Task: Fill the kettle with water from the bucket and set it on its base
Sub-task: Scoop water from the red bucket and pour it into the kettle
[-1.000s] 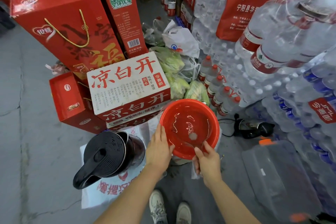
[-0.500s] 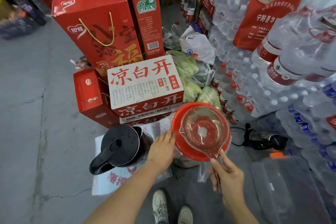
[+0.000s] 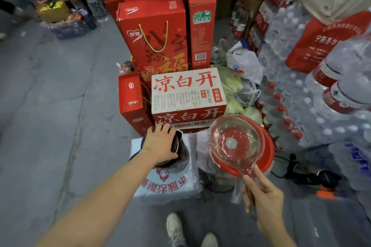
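Your left hand [image 3: 160, 144] has left the rim of the red bucket, where it rested half a second ago, and now lies spread over the top of the kettle [image 3: 176, 154]. The kettle stands on a printed white sack [image 3: 166, 184] on the concrete floor [image 3: 50, 126], just in front of the white-and-red carton [image 3: 188, 94]. Your palm covers the lid, so I cannot tell whether the lid is open yet. The fingers are draped over the kettle's top rather than clenched, and the steel spout lip shows just past your fingertips. My guess is you are steadying the kettle or working the lid open for the pour.

To the right, the clear plastic ladle [image 3: 234, 142] is up above the red bucket [image 3: 265, 158], tipped so its bowl faces you; a second ago it was still down in the water. Whether it holds any water I cannot tell; the bowl is too transparent. Your right hand [image 3: 263, 196] is closed on the ladle's handle, thumb and forefinger pinching it low.

Farther right, the dark kettle base [image 3: 323, 176] with its cord lies on the floor beside the stacked water bottles [image 3: 301, 86], well apart from the kettle.

So the filling is barely begun. Next you will likely need the ladle carried level across to the kettle mouth; a tipped ladle risks spilling onto the sack.
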Demonstrator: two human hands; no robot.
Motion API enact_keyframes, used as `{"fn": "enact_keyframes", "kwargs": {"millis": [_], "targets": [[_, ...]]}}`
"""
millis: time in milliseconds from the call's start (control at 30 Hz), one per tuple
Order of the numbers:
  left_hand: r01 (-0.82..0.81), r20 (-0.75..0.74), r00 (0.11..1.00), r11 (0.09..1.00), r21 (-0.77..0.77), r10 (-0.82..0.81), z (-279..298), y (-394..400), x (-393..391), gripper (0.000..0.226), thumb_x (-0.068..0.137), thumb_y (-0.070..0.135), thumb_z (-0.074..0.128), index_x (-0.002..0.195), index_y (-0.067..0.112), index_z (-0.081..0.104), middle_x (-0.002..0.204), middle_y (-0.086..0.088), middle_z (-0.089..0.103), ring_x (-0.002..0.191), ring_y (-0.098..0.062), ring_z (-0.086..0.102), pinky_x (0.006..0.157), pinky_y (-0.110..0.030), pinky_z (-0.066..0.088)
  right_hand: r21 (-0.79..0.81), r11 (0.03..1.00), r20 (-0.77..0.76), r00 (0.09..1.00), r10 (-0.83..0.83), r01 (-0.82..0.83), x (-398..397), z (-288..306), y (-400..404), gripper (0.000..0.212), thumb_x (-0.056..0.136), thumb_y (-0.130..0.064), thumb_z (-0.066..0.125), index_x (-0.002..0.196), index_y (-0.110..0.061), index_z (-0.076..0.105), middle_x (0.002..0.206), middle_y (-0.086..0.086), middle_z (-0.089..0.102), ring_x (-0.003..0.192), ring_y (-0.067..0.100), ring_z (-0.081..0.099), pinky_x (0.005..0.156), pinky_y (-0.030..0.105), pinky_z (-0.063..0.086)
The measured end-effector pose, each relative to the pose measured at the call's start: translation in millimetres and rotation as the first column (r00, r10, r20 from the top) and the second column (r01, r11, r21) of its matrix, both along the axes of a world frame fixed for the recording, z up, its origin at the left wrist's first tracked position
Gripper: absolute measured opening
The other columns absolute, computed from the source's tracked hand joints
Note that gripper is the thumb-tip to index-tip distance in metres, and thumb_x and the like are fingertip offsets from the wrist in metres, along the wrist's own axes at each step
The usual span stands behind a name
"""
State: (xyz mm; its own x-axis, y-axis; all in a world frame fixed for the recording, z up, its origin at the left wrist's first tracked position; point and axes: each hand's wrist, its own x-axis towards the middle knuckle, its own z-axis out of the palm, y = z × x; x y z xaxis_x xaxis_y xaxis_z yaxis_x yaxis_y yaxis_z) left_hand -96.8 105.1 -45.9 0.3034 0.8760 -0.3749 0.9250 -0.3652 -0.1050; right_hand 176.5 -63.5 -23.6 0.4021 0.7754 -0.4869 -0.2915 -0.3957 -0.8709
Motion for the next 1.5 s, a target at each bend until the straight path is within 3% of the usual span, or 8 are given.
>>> {"fn": "enact_keyframes", "kwargs": {"millis": [267,467,767,1067,1200,1300,1367,1500], "targets": [[-0.146,0.380,0.923,0.967,0.209,0.057,44.4,-35.1,-47.8,0.081,0.073,0.066,0.066,0.136,0.019,0.046,0.147,-0.002,0.044,0.132,-0.021,0.046,0.085,-0.038,0.054,0.023,0.997,-0.003,0.997,0.073,-0.073,-31.4,17.6,1.1,0.059,0.092,0.001,0.065,0.143,-0.024,0.049,0.055,0.018,0.057,0.030,0.015,0.038,0.030,0.021,0.033],[-0.508,0.759,0.601,0.853,0.119,0.252,42.6,-72.3,-87.0,0.055,0.082,0.053,0.068,0.127,0.025,0.054,0.148,0.003,0.050,0.128,-0.018,0.053,0.100,-0.037,0.048,0.037,0.993,0.006,0.994,0.108,-0.108,-71.5,27.1,5.3,0.058,0.092,0.005,0.064,0.138,-0.028,0.050,0.050,0.011,0.057,0.029,0.012,0.039,0.028,0.019,0.032],[-0.542,0.799,0.512,0.840,0.016,0.315,41.2,-85.4,-91.5,0.077,0.089,0.046,0.063,0.154,0.020,0.030,0.161,0.001,0.032,0.146,-0.017,0.034,0.111,-0.027,0.026,0.020,0.986,0.187,0.969,0.161,-0.168,-110.7,24.9,8.5,0.059,0.093,0.005,0.062,0.138,-0.031,0.046,0.049,0.008,0.053,0.030,0.011,0.037,0.028,0.018,0.032],[-0.593,0.820,0.412,0.800,-0.089,0.397,36.2,-96.3,-103.0,0.082,0.091,0.044,0.062,0.157,0.024,0.018,0.162,0.003,0.032,0.144,-0.018,0.039,0.113,-0.040,0.039,-0.040,0.981,0.450,0.873,0.187,-0.189,-119.0,7.4,11.5,0.057,0.092,-0.016,0.069,0.133,-0.052,0.052,0.048,0.001,0.058,0.042,0.019,0.046,0.045,0.035,0.049],[-0.631,0.828,0.324,0.757,-0.170,0.457,36.3,-98.2,-99.8,0.081,0.091,0.042,0.065,0.157,0.026,0.020,0.157,0.002,0.040,0.137,-0.021,0.049,0.106,-0.043,0.047,-0.075,0.980,0.592,0.783,0.192,-0.184,-119.2,-6.0,12.6,0.057,0.086,-0.042,0.065,0.112,-0.085,0.039,0.050,0.006,0.061,0.044,0.019,0.053,0.054,0.048,0.058],[-0.644,0.837,0.194,0.710,-0.285,0.512,41.1,-97.8,-95.3,0.078,0.092,0.031,0.066,0.156,0.024,0.022,0.150,0.001,0.049,0.127,-0.017,0.056,0.100,-0.037,0.049,-0.079,0.974,0.658,0.723,0.212,-0.214,-123.3,-8.7,16.8,0.064,0.089,-0.032,0.067,0.125,-0.077,0.039,0.055,0.017,0.059,0.045,0.019,0.047,0.053,0.050,0.057],[-0.627,0.835,0.162,0.708,-0.324,0.526,43.0,-95.7,-95.4,0.077,0.092,0.028,0.066,0.156,0.026,0.024,0.147,0.002,0.052,0.122,-0.013,0.057,0.100,-0.036,0.049,-0.078,0.971,0.677,0.702,0.219,-0.228,-129.4,1.4,19.3,0.059,0.091,-0.023,0.067,0.139,-0.053,0.049,0.058,0.020,0.062,0.048,0.020,0.050,0.060,0.047,0.059],[-0.592,0.823,0.158,0.719,-0.363,0.546,40.7,-90.5,-102.4,0.078,0.090,0.030,0.067,0.155,0.028,0.025,0.151,0.002,0.048,0.133,-0.020,0.051,0.107,-0.043,0.046,-0.087,0.963,0.751,0.618,0.231,-0.253,-137.0,13.6,19.3,0.055,0.094,-0.016,0.067,0.146,-0.021,0.052,0.090,0.024,0.076,0.089,0.040,0.070,0.081,0.042,0.053]]}}
